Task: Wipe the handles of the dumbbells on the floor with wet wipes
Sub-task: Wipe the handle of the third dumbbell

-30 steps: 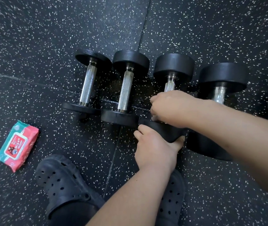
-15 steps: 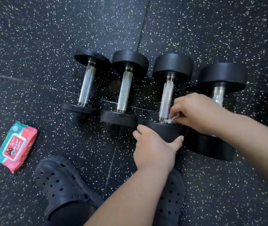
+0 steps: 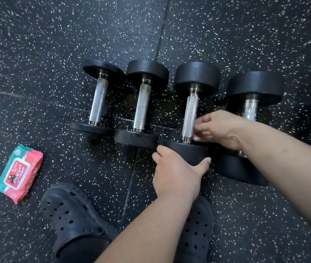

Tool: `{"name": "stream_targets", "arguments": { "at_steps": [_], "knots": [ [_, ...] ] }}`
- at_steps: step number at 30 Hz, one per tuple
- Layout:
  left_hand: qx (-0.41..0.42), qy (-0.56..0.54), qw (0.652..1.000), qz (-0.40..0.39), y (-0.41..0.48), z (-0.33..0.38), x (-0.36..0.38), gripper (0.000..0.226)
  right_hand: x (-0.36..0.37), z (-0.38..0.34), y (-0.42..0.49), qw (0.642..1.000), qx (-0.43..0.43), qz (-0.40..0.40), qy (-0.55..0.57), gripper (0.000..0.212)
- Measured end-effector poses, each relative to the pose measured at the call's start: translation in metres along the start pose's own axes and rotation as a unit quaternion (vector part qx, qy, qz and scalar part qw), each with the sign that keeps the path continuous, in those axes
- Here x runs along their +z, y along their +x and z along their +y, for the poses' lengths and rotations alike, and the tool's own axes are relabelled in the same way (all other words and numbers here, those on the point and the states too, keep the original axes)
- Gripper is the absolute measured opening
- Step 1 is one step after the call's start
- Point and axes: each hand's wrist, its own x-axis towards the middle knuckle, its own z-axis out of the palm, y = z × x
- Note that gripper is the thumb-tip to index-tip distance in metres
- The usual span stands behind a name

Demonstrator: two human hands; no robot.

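- Right hand (image 3: 220,130): fingertips (image 3: 197,126) bunched, touching the right side of the knurled handle (image 3: 190,114) near its lower end. Whether they pinch a wipe cannot be told.
- Left hand (image 3: 177,173): thumb and fingers curled over the near weight head of the third dumbbell (image 3: 197,76).
- Third dumbbell: lying on the speckled rubber floor (image 3: 37,54), in a row between the second dumbbell (image 3: 142,107) and the fourth dumbbell (image 3: 253,88).
- First dumbbell (image 3: 96,103): leftmost in the row.
- Wet wipes pack (image 3: 19,173): on the floor, well to the left.
- Black clogs (image 3: 71,211): nearest the camera.
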Motion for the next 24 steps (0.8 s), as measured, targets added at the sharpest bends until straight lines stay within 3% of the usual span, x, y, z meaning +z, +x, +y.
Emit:
{"name": "stream_targets", "arguments": {
  "at_steps": [4,6,11,16,24],
  "knots": [
    [-0.005,-0.007,1.000,0.003,0.000,-0.001,0.001,0.104,-0.004,0.011,-0.001,0.979,-0.032,-0.045,-0.197,0.018],
    [-0.006,-0.008,1.000,0.004,0.000,-0.001,0.001,0.103,-0.007,0.008,0.000,0.970,-0.039,-0.047,-0.234,0.020],
    [-0.007,-0.001,1.000,0.001,0.000,0.000,0.001,0.110,0.004,0.007,0.003,0.987,-0.056,0.007,-0.151,0.023],
    [-0.009,0.001,1.000,-0.003,0.001,0.001,0.001,0.104,0.004,0.013,0.003,0.981,-0.029,-0.023,-0.189,0.033],
    [-0.006,-0.004,1.000,-0.010,0.001,0.000,0.000,0.105,-0.013,-0.002,-0.009,0.959,-0.027,-0.048,-0.278,0.004]
  ]
}}
